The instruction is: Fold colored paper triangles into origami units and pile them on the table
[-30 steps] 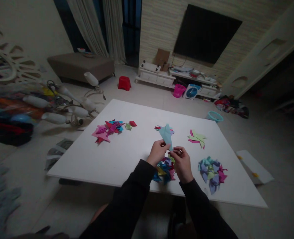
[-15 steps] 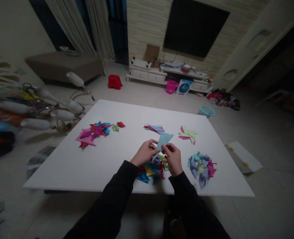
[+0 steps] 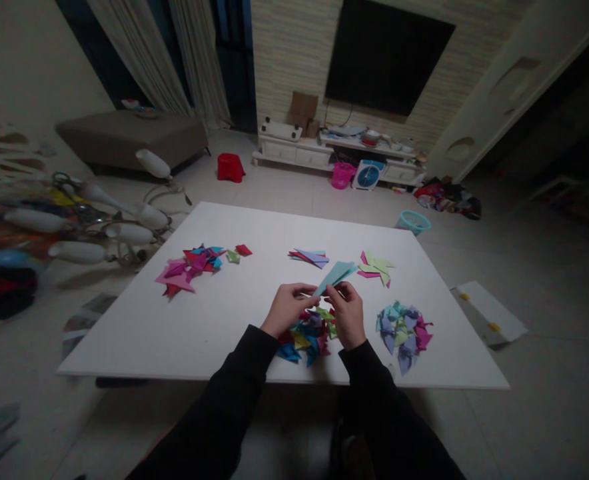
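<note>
A light teal piece of folded paper (image 3: 338, 273) is held up above the white table (image 3: 234, 333), its narrow end toward me and its layers parted at the wider end. My left hand (image 3: 290, 308) pinches it near the narrow end. On its other side, my right hand (image 3: 347, 312) grips it between thumb and fingers. Below both hands lies a heap of colourful folded paper pieces (image 3: 302, 338), partly hidden by my left hand. Just beyond are a small stack of narrow folded papers (image 3: 309, 257) and some green and pink folded strips (image 3: 376, 268).
To the right is a pile of purple, teal and pink folded papers (image 3: 403, 333). A pink, red and blue pile (image 3: 192, 267) lies at the left, beside small green (image 3: 233, 256) and red (image 3: 243, 250) pieces. A lamp with several white shades (image 3: 79, 251) stands past the left edge.
The teal paper has turned from nearly upright to slanting up to the right, and its layers now show apart. Both hands still hold it. The view has shifted slightly.
</note>
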Demonstrator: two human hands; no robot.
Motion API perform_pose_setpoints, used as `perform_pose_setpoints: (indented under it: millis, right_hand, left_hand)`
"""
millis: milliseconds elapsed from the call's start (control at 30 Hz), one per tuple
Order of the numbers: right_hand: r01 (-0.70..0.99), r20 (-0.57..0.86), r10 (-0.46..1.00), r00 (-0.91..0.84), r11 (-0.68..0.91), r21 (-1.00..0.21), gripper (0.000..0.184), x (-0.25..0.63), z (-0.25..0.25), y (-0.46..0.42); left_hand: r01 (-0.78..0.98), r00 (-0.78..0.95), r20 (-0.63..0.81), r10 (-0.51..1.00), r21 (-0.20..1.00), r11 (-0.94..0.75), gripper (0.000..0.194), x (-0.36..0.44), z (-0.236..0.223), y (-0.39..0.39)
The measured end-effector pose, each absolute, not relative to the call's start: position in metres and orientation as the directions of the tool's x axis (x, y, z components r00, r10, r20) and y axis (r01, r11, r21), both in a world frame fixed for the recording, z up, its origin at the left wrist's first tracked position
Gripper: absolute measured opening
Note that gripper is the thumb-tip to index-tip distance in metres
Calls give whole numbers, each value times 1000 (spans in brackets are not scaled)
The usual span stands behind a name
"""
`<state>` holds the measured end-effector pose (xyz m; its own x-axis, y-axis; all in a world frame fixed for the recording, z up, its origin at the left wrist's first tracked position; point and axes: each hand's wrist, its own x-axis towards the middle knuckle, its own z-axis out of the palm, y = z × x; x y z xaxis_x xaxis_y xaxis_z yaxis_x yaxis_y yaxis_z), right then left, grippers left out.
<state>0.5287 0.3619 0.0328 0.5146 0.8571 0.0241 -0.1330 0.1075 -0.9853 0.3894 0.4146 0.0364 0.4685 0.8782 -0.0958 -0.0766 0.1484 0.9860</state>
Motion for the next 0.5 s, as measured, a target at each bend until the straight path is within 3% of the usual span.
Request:
perform_pose_setpoints:
  millis: [100,500]
  right_hand:
    - [-111,36,872,489,103,-988,31,528,31,362]
    - [-148,10,848,530,104,-984,29,537,22,371]
  left_hand:
    - [-159,476,-141,868,957,242,42,390,38,415]
    - [-256,481,-168,860,911,322,44,403,29,427]
